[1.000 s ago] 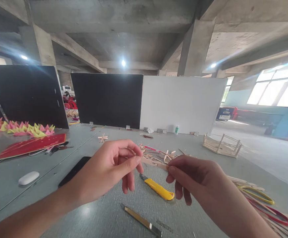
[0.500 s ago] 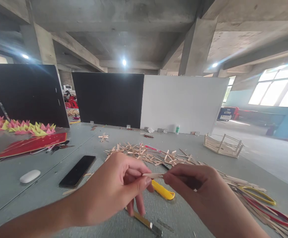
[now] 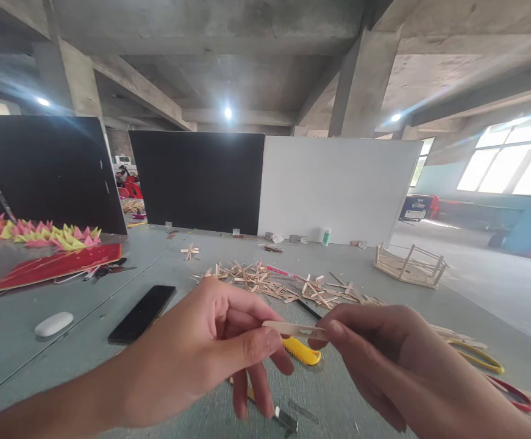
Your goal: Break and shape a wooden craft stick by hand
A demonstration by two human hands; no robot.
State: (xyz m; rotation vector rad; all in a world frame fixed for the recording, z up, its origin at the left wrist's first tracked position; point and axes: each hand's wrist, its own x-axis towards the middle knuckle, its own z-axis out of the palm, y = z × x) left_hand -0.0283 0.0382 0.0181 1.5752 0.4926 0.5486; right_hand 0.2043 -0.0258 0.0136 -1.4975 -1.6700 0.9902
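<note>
A thin wooden craft stick (image 3: 289, 328) lies level between my two hands above the grey table (image 3: 192, 256). My left hand (image 3: 210, 353) pinches its left end between thumb and fingers. My right hand (image 3: 384, 360) pinches its right end. Below the stick lies a yellow utility knife (image 3: 302, 353). A metal blade knife (image 3: 283, 419) rests on the table under my left fingers, partly hidden.
A heap of cut wooden sticks (image 3: 274, 283) spreads behind my hands. A black phone (image 3: 142, 313) and a white case (image 3: 53, 324) lie at left. A stick frame (image 3: 409, 267) stands at right, scissors with yellow and red handles (image 3: 480, 360) near it. Black and white boards (image 3: 256, 183) stand behind.
Both hands have dropped lower and come nearer to me with the stick between them. The heap of sticks and the phone have come into view behind them.
</note>
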